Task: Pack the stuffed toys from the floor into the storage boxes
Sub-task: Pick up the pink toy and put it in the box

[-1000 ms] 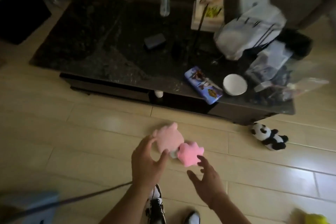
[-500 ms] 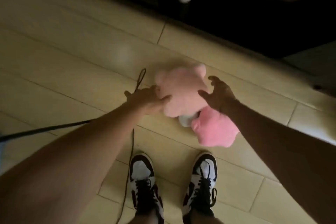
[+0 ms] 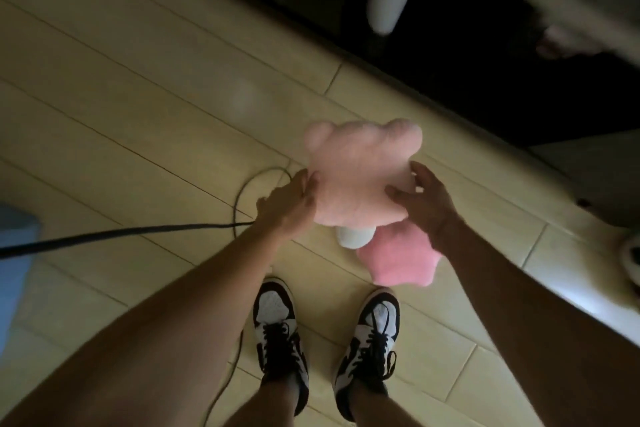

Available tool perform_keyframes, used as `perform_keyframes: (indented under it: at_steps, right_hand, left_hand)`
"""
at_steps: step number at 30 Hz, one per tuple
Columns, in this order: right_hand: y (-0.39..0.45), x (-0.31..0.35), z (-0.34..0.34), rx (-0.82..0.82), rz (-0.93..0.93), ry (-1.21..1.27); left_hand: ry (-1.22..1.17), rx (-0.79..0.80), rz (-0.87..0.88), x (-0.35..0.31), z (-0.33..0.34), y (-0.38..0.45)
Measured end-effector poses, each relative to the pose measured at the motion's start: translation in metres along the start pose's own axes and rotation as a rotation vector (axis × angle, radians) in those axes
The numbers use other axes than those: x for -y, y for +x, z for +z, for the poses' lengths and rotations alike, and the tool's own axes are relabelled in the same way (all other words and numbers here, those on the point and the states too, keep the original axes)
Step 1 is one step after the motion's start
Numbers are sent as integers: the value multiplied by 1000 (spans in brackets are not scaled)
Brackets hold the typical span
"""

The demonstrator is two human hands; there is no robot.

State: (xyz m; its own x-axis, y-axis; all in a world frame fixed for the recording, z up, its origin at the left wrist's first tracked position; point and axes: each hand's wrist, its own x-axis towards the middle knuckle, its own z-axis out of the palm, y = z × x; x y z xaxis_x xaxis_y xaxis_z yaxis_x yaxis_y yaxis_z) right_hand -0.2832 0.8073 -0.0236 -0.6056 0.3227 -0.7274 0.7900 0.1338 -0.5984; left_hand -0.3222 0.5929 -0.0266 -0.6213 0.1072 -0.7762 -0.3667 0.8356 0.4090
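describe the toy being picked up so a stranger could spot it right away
On the pale wood floor, just ahead of the person's black-and-white sneakers, the left hand and right hand hold the pale pink plush from either side. It is lighter and larger than the deeper pink star-shaped piece below it.

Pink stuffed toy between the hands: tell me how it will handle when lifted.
The pink stuffed toy looks plush, so it probably squashes under the left hand and right hand. Likely light for its bulk. Its darker star-shaped part may dangle loosely.

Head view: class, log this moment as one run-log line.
left hand: holds pink toy | right hand: holds toy | boxes: unseen
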Motion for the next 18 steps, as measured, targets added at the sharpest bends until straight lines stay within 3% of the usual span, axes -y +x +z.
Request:
perform_keyframes:
  at_steps: [2,4,6,9,13,16,18]
  right_hand:
    - [-45,48,-11,3,30,318]
    - [-103,99,-23,9,75,575]
    - [-169,149,-37,11,16,656]
    - [-266,222,-58,92,-111,692]
    - [-376,306,-90,219,-258,562]
    - [-440,338,-106,448,-364,372]
    - [-469,354,-107,468,-503,260]
  left_hand:
    - [-291,-53,10,-26,-42,-47]
    - [-738,-64,-99,-58,-89,-109]
    - [-1093,-36,-156,-84,-136,-181]
    - [-1369,-12,-25,-104,-198,-290]
    - [-1325,-166,264,-116,-258,-405]
    - [-1286,-279,453,-114,-287,-471]
    - [-1266,-310,524,-113,-299,-512]
